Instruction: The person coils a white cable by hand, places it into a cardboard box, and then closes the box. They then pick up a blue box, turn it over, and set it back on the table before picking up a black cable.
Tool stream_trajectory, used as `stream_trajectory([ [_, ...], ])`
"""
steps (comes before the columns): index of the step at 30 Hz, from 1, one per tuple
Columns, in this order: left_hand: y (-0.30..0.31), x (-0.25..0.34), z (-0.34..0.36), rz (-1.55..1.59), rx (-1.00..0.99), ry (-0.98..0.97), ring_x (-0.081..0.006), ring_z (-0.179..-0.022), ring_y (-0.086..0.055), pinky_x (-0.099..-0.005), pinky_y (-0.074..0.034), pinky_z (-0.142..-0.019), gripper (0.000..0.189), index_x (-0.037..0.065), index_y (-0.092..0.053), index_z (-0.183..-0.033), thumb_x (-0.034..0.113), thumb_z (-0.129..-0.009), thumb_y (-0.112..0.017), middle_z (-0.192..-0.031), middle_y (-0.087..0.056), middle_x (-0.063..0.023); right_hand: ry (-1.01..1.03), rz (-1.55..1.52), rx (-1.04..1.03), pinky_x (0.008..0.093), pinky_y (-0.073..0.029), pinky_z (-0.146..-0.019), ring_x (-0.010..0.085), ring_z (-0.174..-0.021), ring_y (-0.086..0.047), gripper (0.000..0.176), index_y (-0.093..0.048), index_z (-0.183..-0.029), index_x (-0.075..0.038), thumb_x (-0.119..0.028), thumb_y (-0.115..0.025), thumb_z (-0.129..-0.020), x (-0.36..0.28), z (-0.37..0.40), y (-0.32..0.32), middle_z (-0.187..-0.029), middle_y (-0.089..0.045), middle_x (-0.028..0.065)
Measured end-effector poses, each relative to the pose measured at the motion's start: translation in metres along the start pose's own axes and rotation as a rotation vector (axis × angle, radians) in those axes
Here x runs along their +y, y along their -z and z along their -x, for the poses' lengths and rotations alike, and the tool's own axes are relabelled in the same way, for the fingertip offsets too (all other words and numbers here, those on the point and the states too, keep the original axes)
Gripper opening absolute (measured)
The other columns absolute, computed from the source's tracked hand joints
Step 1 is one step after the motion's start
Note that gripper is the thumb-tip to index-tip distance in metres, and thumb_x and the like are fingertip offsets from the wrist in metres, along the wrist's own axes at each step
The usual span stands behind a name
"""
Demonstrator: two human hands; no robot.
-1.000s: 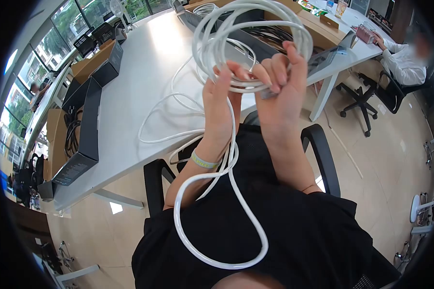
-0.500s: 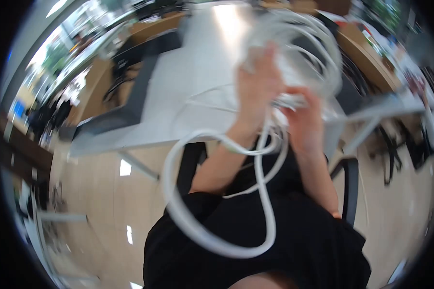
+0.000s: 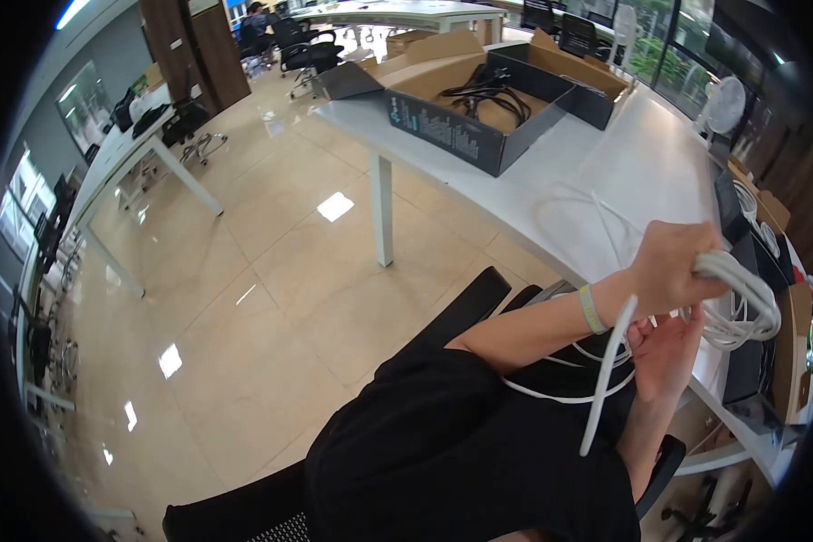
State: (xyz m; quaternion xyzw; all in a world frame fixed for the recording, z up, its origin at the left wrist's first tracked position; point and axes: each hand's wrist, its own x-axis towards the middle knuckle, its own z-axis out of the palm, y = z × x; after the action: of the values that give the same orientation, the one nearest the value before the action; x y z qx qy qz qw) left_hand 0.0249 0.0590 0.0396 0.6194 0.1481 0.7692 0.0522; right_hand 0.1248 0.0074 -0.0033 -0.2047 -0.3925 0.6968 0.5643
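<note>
Right up close, a black shirt [image 3: 461, 443] fills the bottom, with the armrest [image 3: 470, 309] of a black chair beside it. Over the shirt dangles a thick stretch of white cable [image 3: 608, 379], slanting down below the left wrist, and a thinner loop sags behind it across the lap.

Now the hands! The left hand [image 3: 676, 262], a pale yellow-green wristband [image 3: 593, 309] behind it, is closed in a fist around the gathered turns of that cable, back of the hand uppermost. The coil [image 3: 745, 303] juts out on the thumb side, just past the edge of the table [image 3: 596, 172]. Underneath, the right hand [image 3: 667, 348] sits palm up, fingers half curled, close below the fist; the left hand covers part of it, so whether it grips any strand I can't tell.

Over to the table: faint white loops trail across its top near the left forearm. Past the coil, on the right, stands an opened box [image 3: 797, 339] with brown flaps, and more white cables [image 3: 747, 200] lie bundled behind it. Farther along the near edge, an open black cardboard box [image 3: 447, 133] holds a tangle of black power cords [image 3: 495, 95].

Beyond, a white fan [image 3: 725, 104] stands upright near the windows, and way back across the shiny tiled floor [image 3: 280, 235], a person [image 3: 257, 20] is among black office chairs [image 3: 305, 50].
</note>
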Motion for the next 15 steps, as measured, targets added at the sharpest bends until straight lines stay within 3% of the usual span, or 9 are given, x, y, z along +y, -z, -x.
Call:
stream_trajectory([
  [4, -0.006, 0.010, -0.001, -0.083, -0.034, -0.119, -0.0203, -0.042, -0.048, -0.0272, -0.036, -0.039, 0.030, 0.010, -0.047, -0.064, 0.020, -0.054, -0.072, -0.051, -0.046, -0.0020, -0.054, -0.106, 0.176, 0.0328, -0.050, -0.058, 0.0203, -0.080, -0.057, 0.041, -0.040, -0.117, -0.014, -0.044, -0.030, -0.090, -0.004, 0.000, 0.000, -0.100, -0.052, 0.0094],
  [6, -0.005, 0.016, -0.002, -0.182, -0.122, -0.226, -0.0195, -0.043, -0.047, -0.0286, -0.035, -0.038, 0.033, 0.011, -0.045, -0.064, 0.024, -0.053, -0.073, -0.051, -0.046, -0.0014, -0.102, -0.329, -0.220, 0.0388, -0.046, -0.079, 0.0188, -0.104, -0.048, 0.040, -0.042, -0.116, -0.012, -0.040, -0.032, -0.090, 0.000, -0.006, 0.014, -0.112, -0.050, 0.0059],
  [7, -0.007, 0.018, -0.003, -0.189, -0.127, -0.227, -0.0195, -0.043, -0.047, -0.0286, -0.035, -0.038, 0.033, 0.011, -0.045, -0.064, 0.024, -0.053, -0.073, -0.051, -0.046, -0.0014, -0.104, -0.336, -0.223, 0.0388, -0.046, -0.079, 0.0188, -0.104, -0.048, 0.040, -0.042, -0.116, -0.012, -0.040, -0.032, -0.090, 0.000, -0.006, 0.014, -0.112, -0.050, 0.0059],
  [9, -0.010, 0.023, -0.005, -0.258, -0.207, -0.329, -0.0194, -0.044, -0.049, -0.0287, -0.036, -0.039, 0.036, 0.011, -0.044, -0.064, 0.029, -0.053, -0.073, -0.051, -0.046, -0.0015, -0.080, -0.329, -0.484, 0.0394, -0.046, -0.077, 0.0219, -0.104, -0.048, 0.042, -0.043, -0.115, -0.009, -0.040, -0.033, -0.089, 0.000, -0.006, 0.012, -0.113, -0.050, 0.0067],
  [13, -0.014, 0.028, -0.007, -0.481, -0.352, -0.337, -0.0206, -0.046, -0.052, -0.0291, -0.037, -0.040, 0.036, 0.010, -0.044, -0.063, 0.031, -0.053, -0.072, -0.052, -0.048, -0.0022, -0.219, -0.380, -0.336, 0.0388, -0.046, -0.074, 0.0248, -0.099, -0.051, 0.042, -0.043, -0.114, -0.006, -0.038, -0.036, -0.088, -0.002, -0.001, 0.013, -0.111, -0.051, 0.0094],
  [15, -0.018, 0.028, -0.007, -0.545, -0.393, -0.258, -0.0213, -0.047, -0.053, -0.0299, -0.039, -0.041, 0.036, 0.009, -0.045, -0.064, 0.031, -0.054, -0.072, -0.053, -0.049, -0.0033, -0.366, -0.473, -0.305, 0.0332, -0.046, -0.061, 0.0251, -0.086, -0.054, 0.040, -0.047, -0.108, -0.004, -0.037, -0.037, -0.088, -0.002, -0.003, 0.016, -0.102, -0.054, 0.0110],
])
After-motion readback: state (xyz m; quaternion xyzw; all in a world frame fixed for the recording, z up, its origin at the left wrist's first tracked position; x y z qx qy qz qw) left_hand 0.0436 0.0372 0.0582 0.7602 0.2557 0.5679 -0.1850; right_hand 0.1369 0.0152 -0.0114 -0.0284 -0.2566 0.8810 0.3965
